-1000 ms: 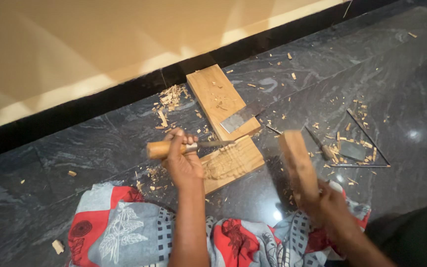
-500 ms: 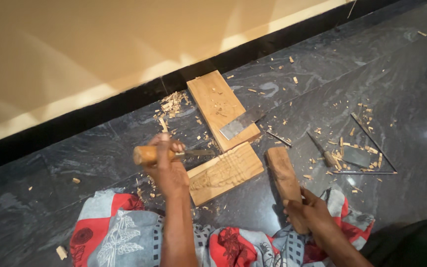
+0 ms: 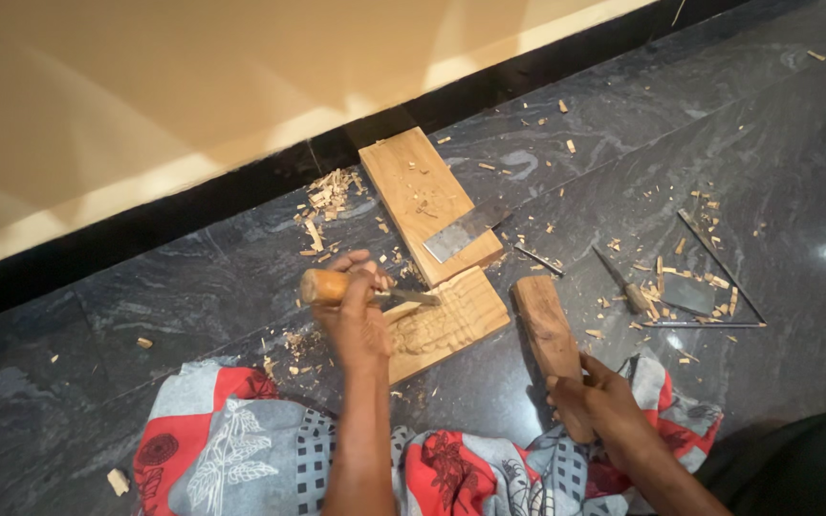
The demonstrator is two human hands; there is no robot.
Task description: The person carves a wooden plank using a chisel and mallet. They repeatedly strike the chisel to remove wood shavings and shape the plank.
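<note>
My left hand (image 3: 356, 315) grips a chisel with a round wooden handle (image 3: 325, 286); its blade lies across a small carved wooden board (image 3: 451, 320) on the dark stone floor. My right hand (image 3: 595, 397) holds a long wooden mallet block (image 3: 542, 325), which rests low, to the right of the carved board and apart from the chisel. A longer plain plank (image 3: 408, 186) lies just beyond the carved board, with a flat metal blade (image 3: 461, 231) on its near end.
Wood chips (image 3: 327, 196) are scattered over the floor. A thin chisel (image 3: 623, 282) and a metal square (image 3: 714, 287) lie to the right. A patterned red and grey cloth (image 3: 241, 449) covers the floor near me. A black skirting and cream wall (image 3: 145, 115) run behind.
The mallet has come down from a raised position to rest low beside the carved board. My left hand with the chisel shifted slightly along the board.
</note>
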